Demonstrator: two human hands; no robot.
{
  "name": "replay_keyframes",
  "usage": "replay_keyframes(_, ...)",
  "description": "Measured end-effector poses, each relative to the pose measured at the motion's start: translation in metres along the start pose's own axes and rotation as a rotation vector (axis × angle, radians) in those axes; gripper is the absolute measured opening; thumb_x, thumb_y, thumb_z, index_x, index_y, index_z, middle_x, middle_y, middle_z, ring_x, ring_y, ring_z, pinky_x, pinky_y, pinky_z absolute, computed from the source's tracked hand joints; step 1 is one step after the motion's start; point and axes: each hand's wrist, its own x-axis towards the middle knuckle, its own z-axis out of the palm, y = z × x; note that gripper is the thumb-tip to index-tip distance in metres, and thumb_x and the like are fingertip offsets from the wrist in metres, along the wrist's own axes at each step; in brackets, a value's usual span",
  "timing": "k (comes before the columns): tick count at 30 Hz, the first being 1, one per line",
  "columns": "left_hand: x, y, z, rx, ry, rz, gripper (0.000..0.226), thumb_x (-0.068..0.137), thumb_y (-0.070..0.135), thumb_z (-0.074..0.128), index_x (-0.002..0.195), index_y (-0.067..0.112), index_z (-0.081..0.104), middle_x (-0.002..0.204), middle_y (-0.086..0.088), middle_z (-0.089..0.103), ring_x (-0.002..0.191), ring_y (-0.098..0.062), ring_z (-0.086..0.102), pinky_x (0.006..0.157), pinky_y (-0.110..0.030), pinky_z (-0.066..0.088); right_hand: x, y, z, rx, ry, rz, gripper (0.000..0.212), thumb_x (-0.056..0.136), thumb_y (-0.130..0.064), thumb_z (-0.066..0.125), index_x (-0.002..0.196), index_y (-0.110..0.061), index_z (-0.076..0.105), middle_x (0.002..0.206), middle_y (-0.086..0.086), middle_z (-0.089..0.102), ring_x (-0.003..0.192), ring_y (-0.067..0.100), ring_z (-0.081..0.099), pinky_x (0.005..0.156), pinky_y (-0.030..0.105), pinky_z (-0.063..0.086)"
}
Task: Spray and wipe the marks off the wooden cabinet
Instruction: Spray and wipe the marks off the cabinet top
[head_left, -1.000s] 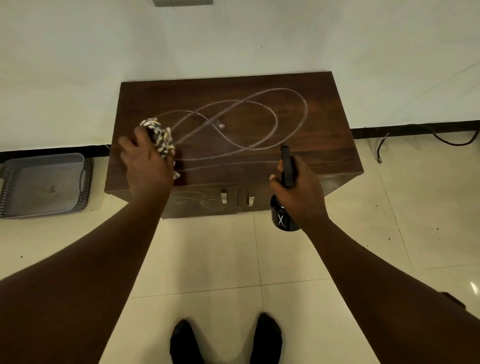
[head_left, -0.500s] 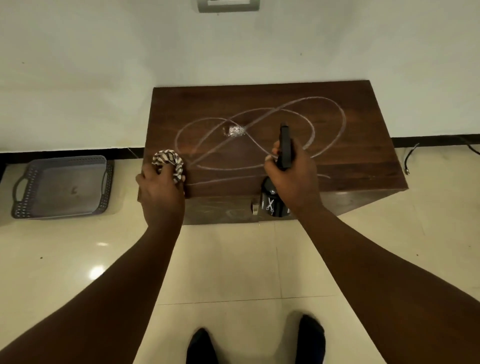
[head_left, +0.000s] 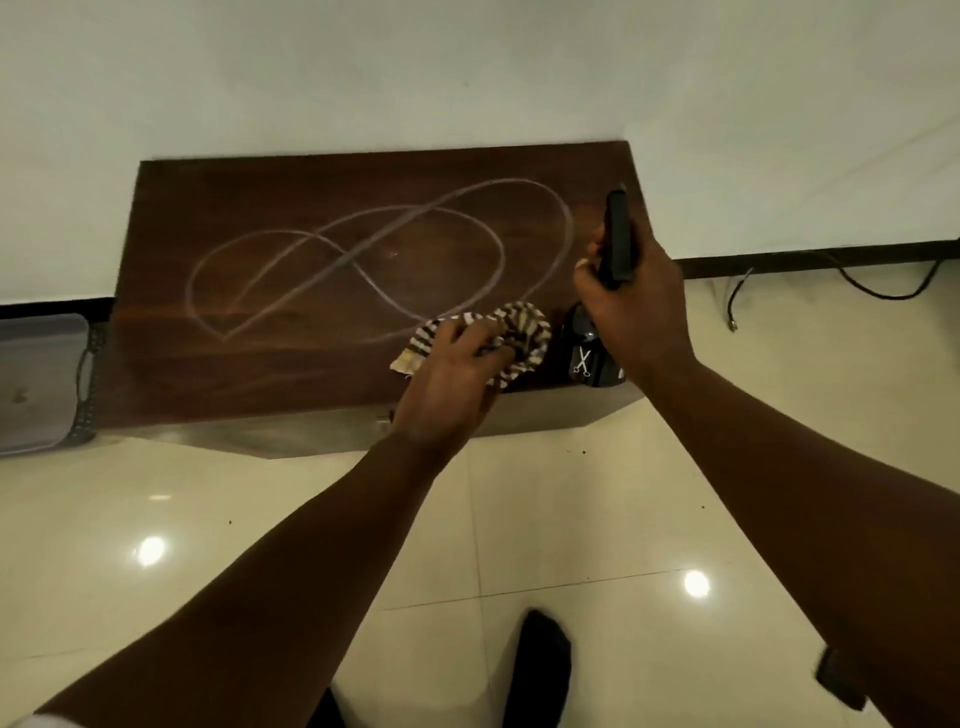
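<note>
Now, step: wiping looks just begun; the marks are all there to see.
Cabinet (head_left: 218, 364): it sits against the wall, and its dark top fills the middle of the view.
Marks (head_left: 374, 249): pale loops, drawn from 9 o'clock to 3 o'clock across the top.
Left hand (head_left: 447, 379): fingers closed down on the cloth, pressing it flat on the wood.
Cloth (head_left: 524, 332): striped and bunched up, at 5 o'clock on the top, touching the near end of the loops.
Why held so: I think a bunched cloth under a flat hand rubs harder than a loose one.
Right hand (head_left: 634, 306): wrapped tight around the top of the bottle, at 3 o'clock on the cabinet.
Bottle (head_left: 592, 353): dark, with a small scissors picture; its head sticks up past the fingers.
Why held so: I think it is kept off to the side, ready to spray, and out of the way of the cloth.
Near edge: the cloth is close to the front edge at 6 o'clock, so a pull back could slip it off.
Open room: lots of bare top toward 9 o'clock and 12 o'clock for long strokes.
Tight side: toward 3 o'clock the bottle is just beside the cloth, so a stroke there could bump it.
Tray (head_left: 36, 384): a grey one on the floor at 9 o'clock, apart from the cabinet.
</note>
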Motion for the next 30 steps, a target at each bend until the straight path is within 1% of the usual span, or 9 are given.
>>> replay_keyframes(2,0.020,0.018,0.012,-0.017,-0.057,0.123,0.041,0.075,0.006,0.074,0.115,0.013,0.069,0.130,-0.011,0.058,0.114,-0.035,0.051,0.084,-0.041,0.053,0.010,0.017,-0.020,-0.003,0.027,0.018,0.018,0.089,-0.020,0.065,0.104,-0.013,0.059,0.096,0.009,0.066,0.089,0.023,0.064,0.085,0.037,0.053)
replay_keyframes(4,0.039,0.029,0.021,-0.017,-0.103,0.187,0.042,0.075,0.006,0.075,0.117,0.014,0.068,0.130,-0.011,0.058,0.116,-0.033,0.051,0.085,-0.043,0.053,0.021,0.034,-0.036,-0.018,0.032,0.023,0.017,0.089,-0.021,0.064,0.103,-0.014,0.058,0.094,0.008,0.066,0.088,0.024,0.064,0.083,0.036,0.052)
replay_keyframes(8,0.081,0.039,0.034,-0.021,-0.097,0.218,0.044,0.073,-0.003,0.072,0.116,0.009,0.070,0.131,-0.016,0.059,0.120,-0.037,0.054,0.094,-0.044,0.051,0.041,0.061,-0.057,-0.017,0.049,0.034,0.017,0.088,-0.020,0.065,0.102,-0.017,0.057,0.097,0.009,0.067,0.091,0.022,0.064,0.077,0.019,0.046)
replay_keyframes(10,0.105,0.041,0.038,-0.058,-0.084,0.179,0.043,0.076,-0.005,0.069,0.117,0.008,0.069,0.134,-0.017,0.057,0.124,-0.036,0.052,0.102,-0.042,0.044,0.050,0.068,-0.064,0.004,0.044,0.039,0.018,0.088,-0.020,0.066,0.103,-0.019,0.056,0.100,0.005,0.067,0.093,0.020,0.064,0.076,0.014,0.043)
replay_keyframes(14,0.162,0.039,0.046,-0.104,-0.039,0.065,0.041,0.083,-0.004,0.061,0.122,0.008,0.067,0.140,-0.016,0.052,0.132,-0.033,0.045,0.112,-0.034,0.030,0.072,0.075,-0.078,-0.027,0.011,0.001,0.022,0.085,-0.024,0.065,0.104,-0.022,0.055,0.100,-0.007,0.064,0.087,0.012,0.062,0.073,0.012,0.040)
replay_keyframes(18,0.205,0.031,0.047,-0.071,0.055,0.005,0.043,0.084,-0.005,0.055,0.122,0.012,0.068,0.140,-0.011,0.052,0.129,-0.029,0.048,0.105,-0.028,0.034,0.088,0.078,-0.082,-0.027,0.034,-0.016,0.023,0.084,-0.024,0.064,0.105,-0.019,0.058,0.100,-0.006,0.067,0.084,0.013,0.062,0.072,0.018,0.045)
replay_keyframes(22,0.242,0.018,0.044,0.009,0.053,-0.018,0.042,0.088,0.000,0.054,0.125,0.014,0.065,0.144,-0.007,0.048,0.130,-0.026,0.048,0.105,-0.032,0.037,0.097,0.076,-0.077,-0.001,0.026,-0.041,0.023,0.083,-0.024,0.064,0.105,-0.019,0.059,0.099,-0.007,0.067,0.080,0.011,0.060,0.074,0.021,0.045)
replay_keyframes(26,0.272,-0.004,0.038,0.058,0.061,-0.104,0.040,0.091,0.004,0.055,0.129,0.014,0.062,0.145,-0.008,0.046,0.129,-0.030,0.048,0.106,-0.036,0.037,0.106,0.073,-0.068,0.000,0.000,-0.076,0.019,0.084,-0.021,0.064,0.102,-0.022,0.058,0.095,-0.007,0.067,0.071,0.002,0.057,0.068,0.008,0.042)
replay_keyframes(30,0.276,-0.012,0.034,0.052,0.040,-0.117,0.042,0.091,0.002,0.054,0.130,0.015,0.061,0.142,-0.010,0.046,0.127,-0.032,0.048,0.102,-0.038,0.038,0.110,0.069,-0.061,-0.028,-0.010,-0.071,0.018,0.085,-0.020,0.064,0.102,-0.022,0.058,0.094,-0.005,0.068,0.071,0.001,0.056,0.065,0.005,0.041)
